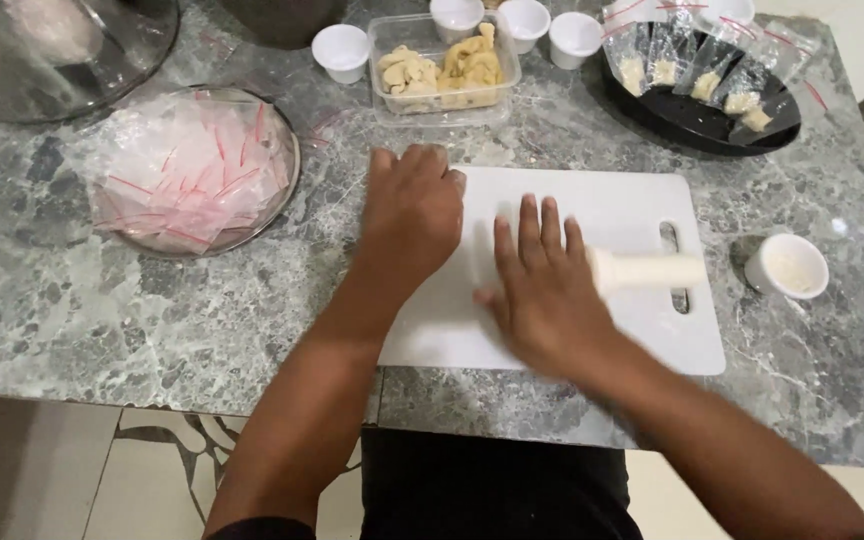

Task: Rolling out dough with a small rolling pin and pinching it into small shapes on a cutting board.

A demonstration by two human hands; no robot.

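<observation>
My left hand (412, 215) curled and my right hand (542, 290) flat press a pale roller (647, 270) on the white board (642, 205), gripping nothing.

Clear red-striped bags (192, 170) fill a bowl; filled ones (702, 75) on a tray.

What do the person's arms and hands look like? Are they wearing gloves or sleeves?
No gloves: the left hand and the right hand are both bare, and no rings, watch or bracelets show. The forearms are bare too, with no sleeves reaching them. The fingers are uncovered. Low in the view, dark clothing shows at the person's body.
</observation>
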